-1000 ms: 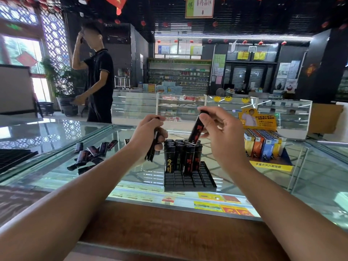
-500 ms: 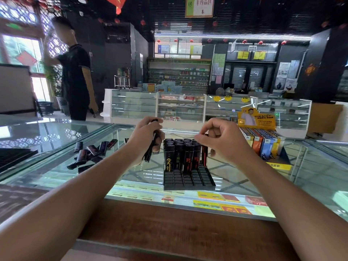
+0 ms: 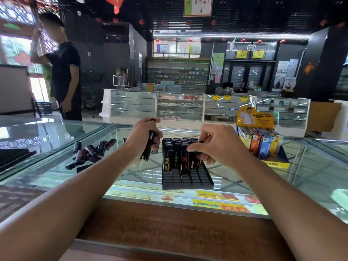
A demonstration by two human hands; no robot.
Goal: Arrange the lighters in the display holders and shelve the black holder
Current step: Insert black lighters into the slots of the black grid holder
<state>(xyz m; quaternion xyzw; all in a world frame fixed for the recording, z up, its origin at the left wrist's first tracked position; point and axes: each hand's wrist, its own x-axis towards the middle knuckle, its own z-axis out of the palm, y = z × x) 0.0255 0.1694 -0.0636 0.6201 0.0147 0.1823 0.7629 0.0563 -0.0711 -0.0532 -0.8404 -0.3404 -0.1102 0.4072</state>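
On the glass table [image 3: 56,166], black holder [image 3: 186,178], rear rows packed with upright lighters [image 3: 176,153], front slots open. Pinched by right hand [image 3: 216,146] fingers, one lighter [image 3: 196,159] at the front filled row. Gripped in left hand [image 3: 143,136], spare lighters [image 3: 149,147]. Well off to the left, loose lighters [image 3: 90,153] heaped.

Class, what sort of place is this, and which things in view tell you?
Probably a shop: glass display counters with goods inside, stocked shelves on the back wall, and a yellow display box of lighters on the near counter.
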